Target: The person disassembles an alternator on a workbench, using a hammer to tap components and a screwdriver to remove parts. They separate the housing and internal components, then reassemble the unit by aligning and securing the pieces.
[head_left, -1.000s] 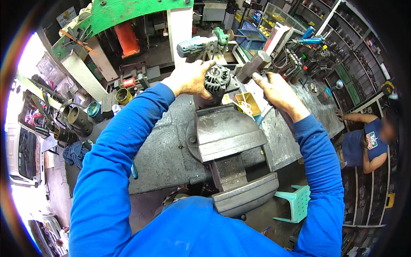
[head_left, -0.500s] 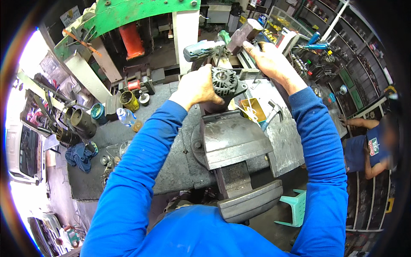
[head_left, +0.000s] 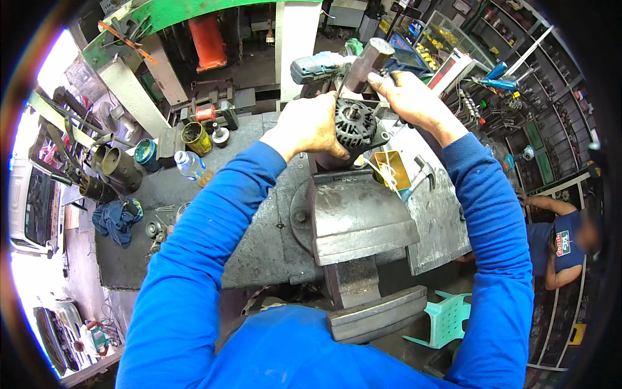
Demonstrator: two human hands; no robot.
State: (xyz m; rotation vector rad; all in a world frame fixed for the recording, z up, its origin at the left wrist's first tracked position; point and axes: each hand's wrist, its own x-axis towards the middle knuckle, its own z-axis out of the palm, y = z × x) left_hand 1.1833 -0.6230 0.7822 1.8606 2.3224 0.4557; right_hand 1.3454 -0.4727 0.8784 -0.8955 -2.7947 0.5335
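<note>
Gripping the left side of a round slotted metal part [head_left: 356,123] with the left hand [head_left: 308,126], just beyond the vise [head_left: 363,214]. Holding a hammer [head_left: 369,63] in the right hand [head_left: 416,100], with its head near the metal part. Note a yellow box [head_left: 400,170] right of the vise and a plastic bottle [head_left: 190,165] left, on the bench [head_left: 262,249].
</note>
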